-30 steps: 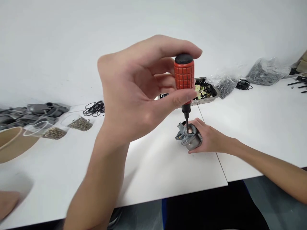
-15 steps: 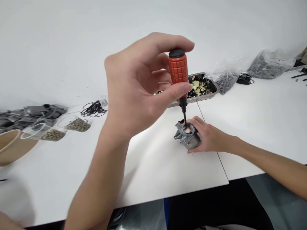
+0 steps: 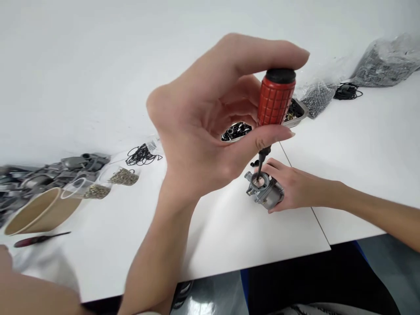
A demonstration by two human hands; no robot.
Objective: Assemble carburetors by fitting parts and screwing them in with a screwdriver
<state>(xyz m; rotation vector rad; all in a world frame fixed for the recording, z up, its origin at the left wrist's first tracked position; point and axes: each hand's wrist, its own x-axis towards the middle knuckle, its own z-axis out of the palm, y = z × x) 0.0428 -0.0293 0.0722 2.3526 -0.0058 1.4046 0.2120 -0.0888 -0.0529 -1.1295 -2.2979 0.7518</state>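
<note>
My left hand (image 3: 210,118) is closed around a screwdriver (image 3: 275,103) with a red grooved handle and a black cap. Its index finger lies over the cap and the thumb presses the handle's near side. The dark shaft points down into the round opening of a grey metal carburetor (image 3: 271,199); the tip inside is hard to make out. Gripping the carburetor from the right, my right hand (image 3: 293,188) keeps it on the white table, opening upward. Small black parts (image 3: 254,163) sit just behind it.
A metal tray (image 3: 303,114) of small parts stands behind my left hand. Bagged parts (image 3: 316,99) lie at back right. On the left are a beige tub (image 3: 55,214), clear cups (image 3: 95,191), grey castings (image 3: 75,164) and another screwdriver (image 3: 33,240). A person's forearm (image 3: 36,293) enters at lower left.
The view has shifted, bringing the second screwdriver and more of the tub into sight. The screwdriver leans more to the right at its handle, its shaft still in the carburetor. Both grips hold.
</note>
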